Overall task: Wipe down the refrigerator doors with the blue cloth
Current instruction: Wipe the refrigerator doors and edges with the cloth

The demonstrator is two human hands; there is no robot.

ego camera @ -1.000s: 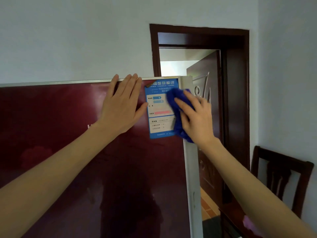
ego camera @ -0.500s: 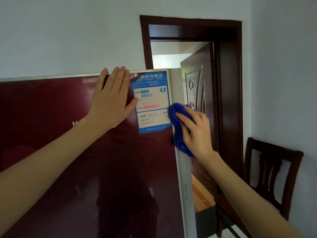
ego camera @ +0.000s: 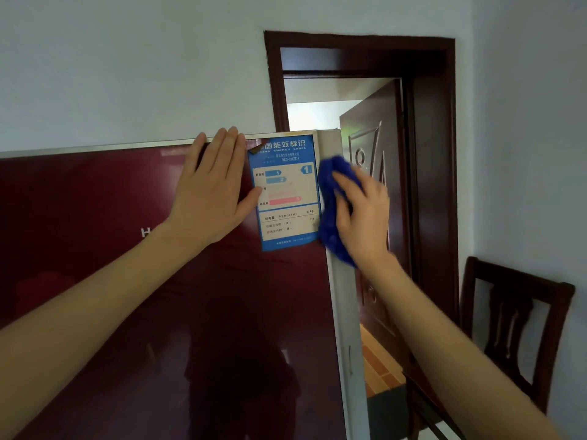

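Note:
The dark red refrigerator door point(ego camera: 127, 296) fills the lower left, with a silver strip point(ego camera: 344, 312) down its right edge. My left hand point(ego camera: 211, 193) lies flat and spread against the door near its top edge. A blue energy label point(ego camera: 286, 192) is stuck just right of that hand. My right hand point(ego camera: 363, 217) presses the bunched blue cloth point(ego camera: 330, 198) against the silver edge strip beside the label, near the door's top right corner. Most of the cloth is hidden under my palm.
Behind the refrigerator's right side a dark wooden doorway point(ego camera: 428, 154) stands with its door point(ego camera: 374, 192) swung open. A dark wooden chair point(ego camera: 514, 328) sits against the white wall at the lower right, close to my right forearm.
My right hand and the cloth slid down the edge strip from beside the label to below it, then back up to beside the label. My left hand stayed flat on the door.

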